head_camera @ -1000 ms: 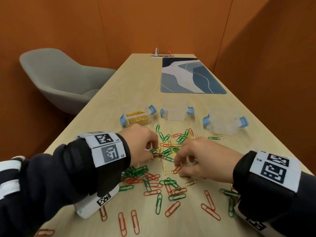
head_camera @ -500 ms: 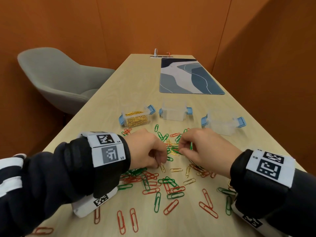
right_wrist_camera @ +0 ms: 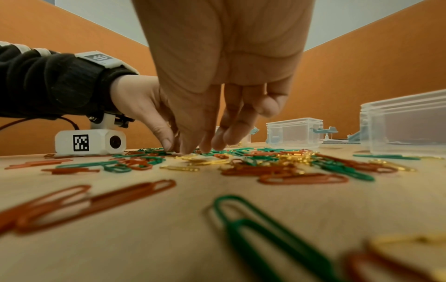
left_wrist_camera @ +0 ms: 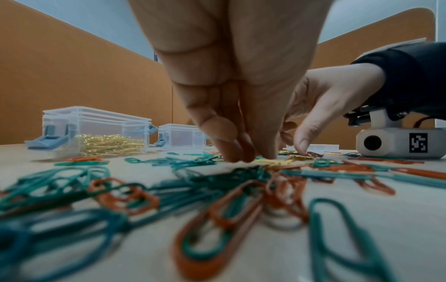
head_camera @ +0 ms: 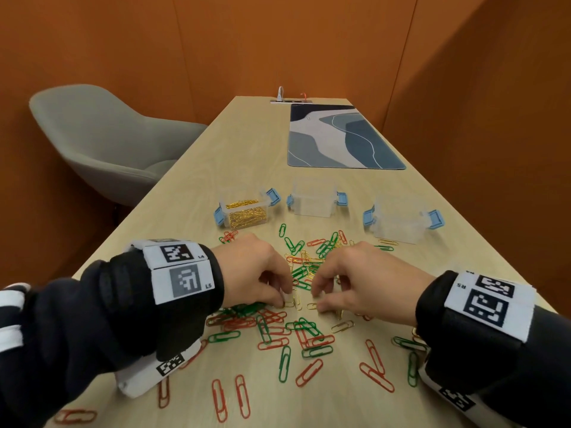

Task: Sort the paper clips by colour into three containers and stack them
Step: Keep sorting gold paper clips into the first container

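Observation:
Green, red and gold paper clips (head_camera: 296,332) lie mixed on the wooden table (head_camera: 247,143). Behind them stand three clear containers with blue latches: the left one (head_camera: 245,211) holds gold clips, while the middle one (head_camera: 314,197) and the right one (head_camera: 401,220) look empty. My left hand (head_camera: 285,301) has its fingertips down on the table, pinching a gold clip (head_camera: 290,303). A few centimetres to its right, my right hand (head_camera: 318,306) pinches another gold clip (head_camera: 311,306). In the left wrist view the left fingertips (left_wrist_camera: 241,156) meet beside gold clips (left_wrist_camera: 272,163). The right fingertips (right_wrist_camera: 193,148) touch down among the clips.
A blue patterned desk mat (head_camera: 340,137) lies further back on the table, with a power socket strip (head_camera: 292,101) at the far end. A grey chair (head_camera: 102,140) stands left of the table. Orange walls close in on both sides.
Both hands have come a little nearer to me, from the middle of the pile to gold clips at its near side. The right hand has dropped back onto the table.

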Motion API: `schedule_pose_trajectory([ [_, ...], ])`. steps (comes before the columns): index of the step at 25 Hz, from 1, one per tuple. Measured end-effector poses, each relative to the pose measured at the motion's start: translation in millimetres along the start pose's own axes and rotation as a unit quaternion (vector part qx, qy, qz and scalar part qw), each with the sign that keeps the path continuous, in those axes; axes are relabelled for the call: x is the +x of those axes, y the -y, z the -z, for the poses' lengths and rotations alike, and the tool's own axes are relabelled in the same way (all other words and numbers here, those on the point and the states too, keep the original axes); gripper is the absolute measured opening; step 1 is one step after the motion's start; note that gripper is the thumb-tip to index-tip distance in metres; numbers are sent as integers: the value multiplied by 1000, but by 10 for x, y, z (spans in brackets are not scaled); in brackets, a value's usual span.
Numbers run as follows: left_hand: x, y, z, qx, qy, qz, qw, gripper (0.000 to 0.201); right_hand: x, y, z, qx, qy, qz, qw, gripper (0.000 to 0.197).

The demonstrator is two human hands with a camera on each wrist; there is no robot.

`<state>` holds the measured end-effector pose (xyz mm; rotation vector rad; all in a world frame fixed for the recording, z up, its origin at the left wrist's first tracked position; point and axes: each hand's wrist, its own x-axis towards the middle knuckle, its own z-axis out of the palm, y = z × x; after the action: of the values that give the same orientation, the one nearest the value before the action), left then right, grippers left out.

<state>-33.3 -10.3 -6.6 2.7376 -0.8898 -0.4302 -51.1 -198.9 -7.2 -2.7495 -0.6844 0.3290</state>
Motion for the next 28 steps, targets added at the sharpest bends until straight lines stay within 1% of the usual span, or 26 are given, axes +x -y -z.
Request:
schedule_pose_trajectory([
  [3,54,-38,11,2,13,-21,1000,28,22,-10,-15,4,19,-6,1000,14],
  [6,157,-97,15,-10,17,-16,1000,19,33,-23,-29,4,47,-2,999,7],
  [8,186,-120,1,-13,19,-5,1000,15,17,-30,-42,0,72,10,997,7],
  [10,173,-124,-32,1,24,1,1000,13,-10,-24,-47,-3,79,12,997,7],
  [12,136,-135,-65,15,31,5,999,9,-42,-20,-25,-2,51,10,999,5],
  [14,100,-146,-69,23,27,4,999,3,-86,-43,16,20,-11,7,1000,8],
  [15,91,-145,-64,23,21,3,1000,4,-117,-65,38,33,-37,4,999,11],
  [17,84,-133,-50,11,-4,6,1000,1,-180,-93,65,44,-51,-2,998,14],
  [20,80,-113,-43,-7,-63,20,998,8,-224,-97,61,43,-16,-4,999,13],
  [21,70,-103,-48,-4,-69,26,997,10,-222,-88,55,41,3,0,999,13],
  [23,23,-76,-63,-10,-60,39,997,14,-199,-65,35,32,35,6,999,14],
  [26,-41,-61,-73,-23,-33,52,998,14,-189,-57,20,18,50,10,999,7],
  [28,-49,-63,-78,-26,-33,53,998,12,-192,-49,8,16,65,14,998,4],
])
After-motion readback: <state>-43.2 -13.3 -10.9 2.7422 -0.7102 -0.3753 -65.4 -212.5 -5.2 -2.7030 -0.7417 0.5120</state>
